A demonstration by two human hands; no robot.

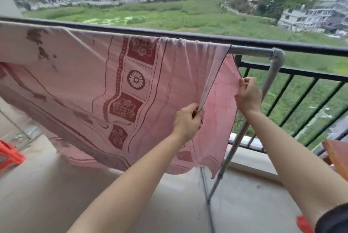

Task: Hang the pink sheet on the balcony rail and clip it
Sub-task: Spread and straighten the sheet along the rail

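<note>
both hands pinch the pink sheet (150,86): left hand (188,121) on its front hem, right hand (248,97) on the back edge. it drapes over the metal bar (252,51); no clip shows yet.

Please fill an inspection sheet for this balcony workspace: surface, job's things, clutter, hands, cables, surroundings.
Surface: bare concrete balcony floor.
Job's things: pink sheet draped over grey metal pipe rack beside the black balcony rail; no clips seen.
Clutter: red plastic stool at left; orange-brown object at right.
Hands: left hand pinches a sheet fold; right hand pinches the sheet's right edge.
Cables: nothing seen.
Surroundings: green field and buildings below.
</note>
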